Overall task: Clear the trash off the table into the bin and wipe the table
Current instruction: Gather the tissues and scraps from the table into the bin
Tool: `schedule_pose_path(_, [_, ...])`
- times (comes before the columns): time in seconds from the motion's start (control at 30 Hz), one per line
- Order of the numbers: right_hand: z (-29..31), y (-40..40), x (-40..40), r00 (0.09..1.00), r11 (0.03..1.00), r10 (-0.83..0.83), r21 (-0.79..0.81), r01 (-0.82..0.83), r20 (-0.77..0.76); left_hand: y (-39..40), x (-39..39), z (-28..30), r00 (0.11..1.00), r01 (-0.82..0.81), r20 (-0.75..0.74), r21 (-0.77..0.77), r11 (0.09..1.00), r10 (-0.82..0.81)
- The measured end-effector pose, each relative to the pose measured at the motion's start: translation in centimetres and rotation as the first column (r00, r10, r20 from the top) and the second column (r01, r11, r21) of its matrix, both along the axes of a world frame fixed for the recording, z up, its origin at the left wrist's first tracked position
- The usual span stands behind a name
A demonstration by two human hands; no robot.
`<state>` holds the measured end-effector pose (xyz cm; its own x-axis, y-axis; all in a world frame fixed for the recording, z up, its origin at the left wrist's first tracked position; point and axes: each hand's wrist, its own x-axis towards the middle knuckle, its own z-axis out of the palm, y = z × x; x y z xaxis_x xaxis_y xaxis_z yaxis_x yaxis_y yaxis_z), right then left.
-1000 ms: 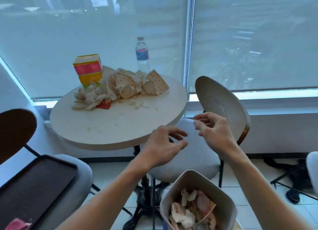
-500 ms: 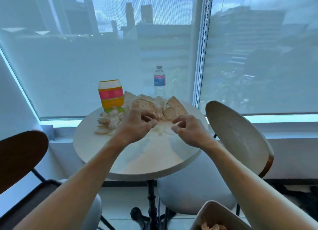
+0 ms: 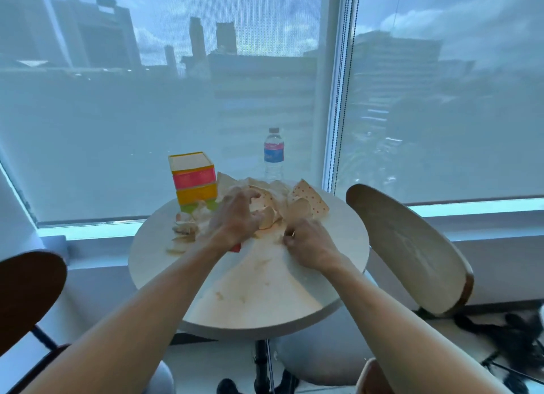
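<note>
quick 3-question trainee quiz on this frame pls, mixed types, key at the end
1. True or false: the water bottle lies on its side.
2. What is the left hand doing? A) gripping the polka-dot paper wrappers B) holding the bottle C) resting on the chair back
3. Fill in: the striped box stands on the table to the ___ of the wrappers.

Key: 1 false, it stands upright. 2 A. 3 left.

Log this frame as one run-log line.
phase: gathering trash | left hand: on crumpled paper wrappers | right hand: pinching paper scraps | round table: crumbs remain
</note>
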<state>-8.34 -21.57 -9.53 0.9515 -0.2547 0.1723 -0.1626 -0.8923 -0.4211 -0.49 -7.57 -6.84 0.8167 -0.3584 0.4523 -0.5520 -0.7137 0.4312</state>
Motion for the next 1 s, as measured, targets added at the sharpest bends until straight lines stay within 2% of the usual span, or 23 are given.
schedule_pose_path(0.27, [1.7,0.2,-2.7,0.973,0.959,-0.093,0.281,0.030,0.213,0.0,0.9,-0.9,0.999,0.017,0.028,0.106,0.994,-0.021])
schedule_pose_path(0.4, [2.4,-0.4,-4.5,0.945,0.926,-0.152,0.375,0.033,0.291,0.1,0.9,-1.3,0.997,0.007,0.071,0.079,0.997,-0.012])
schedule_pose_path(0.53, [2.4,-1.8,-6.3,0.921,0.878,-0.232,0.475,0.059,0.314,0.1,-0.1,-0.6,0.998,-0.009,0.069,-0.020,1.000,0.011])
schedule_pose_path(0.8, [1.0,-5.1,-10.8,0.900,0.747,-0.319,0.663,0.048,0.295,-0.6,-4.9,1.5,0.983,0.026,-0.169,-0.263,0.964,-0.072])
schedule_pose_path(1.0, [-0.8,-7.3,-14.7,0.895,0.692,-0.356,0.719,0.059,0.269,-2.3,-8.9,0.7,0.911,0.145,-0.305,-0.391,0.909,-0.277])
